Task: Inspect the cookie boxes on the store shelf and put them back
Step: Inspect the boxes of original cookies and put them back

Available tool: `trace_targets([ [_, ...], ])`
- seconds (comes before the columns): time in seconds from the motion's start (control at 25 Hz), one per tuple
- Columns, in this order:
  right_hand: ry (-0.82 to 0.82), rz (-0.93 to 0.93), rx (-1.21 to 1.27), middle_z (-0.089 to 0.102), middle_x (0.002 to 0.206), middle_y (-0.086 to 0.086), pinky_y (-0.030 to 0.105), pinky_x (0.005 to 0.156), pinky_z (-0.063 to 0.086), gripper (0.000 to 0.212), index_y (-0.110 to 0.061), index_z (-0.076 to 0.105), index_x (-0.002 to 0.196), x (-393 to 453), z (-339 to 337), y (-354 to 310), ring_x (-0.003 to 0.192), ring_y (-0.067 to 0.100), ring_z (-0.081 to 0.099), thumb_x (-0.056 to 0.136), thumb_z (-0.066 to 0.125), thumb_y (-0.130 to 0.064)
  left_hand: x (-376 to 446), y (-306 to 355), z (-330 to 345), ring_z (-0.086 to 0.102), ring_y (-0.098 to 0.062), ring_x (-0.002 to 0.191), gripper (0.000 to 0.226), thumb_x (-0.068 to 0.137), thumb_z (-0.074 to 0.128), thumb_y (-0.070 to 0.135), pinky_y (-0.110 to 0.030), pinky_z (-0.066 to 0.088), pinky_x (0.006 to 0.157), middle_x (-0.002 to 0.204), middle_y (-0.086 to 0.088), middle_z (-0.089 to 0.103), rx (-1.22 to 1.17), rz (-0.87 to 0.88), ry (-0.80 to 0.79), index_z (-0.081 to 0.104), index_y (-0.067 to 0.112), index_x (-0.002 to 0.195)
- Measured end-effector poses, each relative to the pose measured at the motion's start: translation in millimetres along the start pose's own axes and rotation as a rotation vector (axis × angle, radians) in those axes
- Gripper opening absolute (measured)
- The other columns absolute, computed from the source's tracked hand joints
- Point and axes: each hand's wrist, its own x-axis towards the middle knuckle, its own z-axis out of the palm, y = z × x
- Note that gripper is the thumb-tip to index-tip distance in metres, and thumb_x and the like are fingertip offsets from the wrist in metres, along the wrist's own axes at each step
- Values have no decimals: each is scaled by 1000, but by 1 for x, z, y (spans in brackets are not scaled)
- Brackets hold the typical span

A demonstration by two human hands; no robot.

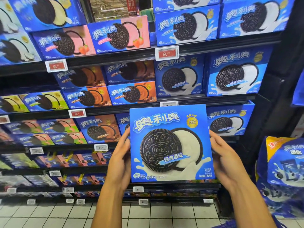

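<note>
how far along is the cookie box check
Done: one large blue cookie box is off the shelf. In hand: the left hand and right hand grip its side edges, front facing the camera, so inspection is underway. Left: returning it to the dark store shelf beside the matching blue boxes.

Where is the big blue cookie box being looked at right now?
The blue cookie box is low and centre-right in the head view, held upright between the left hand and right hand.

Two bare forearms, no sleeves in view. Left hand & right hand: no gloves, rings, watch or wristbands visible. Short nails.
</note>
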Motion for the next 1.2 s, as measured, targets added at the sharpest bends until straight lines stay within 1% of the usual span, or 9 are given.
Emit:
trace_targets([
  [0.12,-8,3,0,73,122,6,38,77,62,42,-21,64,129,0,1,-3,104,23,72,87,62,-30,2,-5,-1,64,-23,118,53,88,66,27,-35,58,83,136,-3,63,49,-4,-29,54,31,139],
  [0.24,-68,15,22,71,126,8,43,89,57,43,-17,68,125,-4,7,-7,118,29,67,85,64,-30,13,-12,-2,64,-27,119,54,88,68,26,-42,58,87,135,-2,64,176,-18,-14,52,35,139],
  [0.32,-123,-3,45,70,128,7,43,95,56,45,-18,68,127,-7,15,-10,120,28,66,83,65,-27,22,-18,-1,65,-24,117,51,89,63,28,-36,59,83,132,0,66,230,-36,-8,52,31,139],
  [0.44,-225,-66,81,71,128,2,34,88,60,47,-22,71,124,-16,28,-15,115,20,68,77,69,-19,37,-32,1,65,-17,117,53,92,56,25,-31,57,84,134,0,65,211,-95,-16,47,24,144],
  [0.56,-353,-166,-128,73,123,-3,25,81,57,54,-32,73,120,-24,45,-13,110,13,70,71,83,-12,49,-44,-1,57,-25,127,49,104,44,16,-47,49,102,145,-10,54,253,-214,42,34,19,152],
  [0.68,-357,-220,-225,75,116,0,25,78,57,50,-28,72,123,-29,68,-7,101,13,72,76,79,-13,56,-48,-2,66,-27,107,31,105,41,11,-46,57,82,127,-13,66,279,-252,8,56,17,131],
  [0.84,-304,-267,-267,76,110,-10,26,79,59,43,-33,74,115,-28,83,2,104,8,71,78,84,-13,59,-50,-4,58,-33,103,27,103,45,14,-50,46,90,115,-17,66,219,-294,26,57,8,127],
  [1.04,-301,-248,-257,75,113,-9,23,77,58,42,-40,73,113,-24,78,3,104,10,71,76,86,-23,64,-52,-8,70,-26,95,29,105,40,7,-51,53,88,112,-10,74,257,-315,38,65,19,114],
  [1.2,-293,-200,-203,74,118,-1,26,78,58,45,-35,74,115,-14,64,1,106,16,71,72,87,-30,62,-43,-13,72,-15,92,26,103,46,15,-34,58,64,114,-4,71,262,-282,48,64,24,120],
])
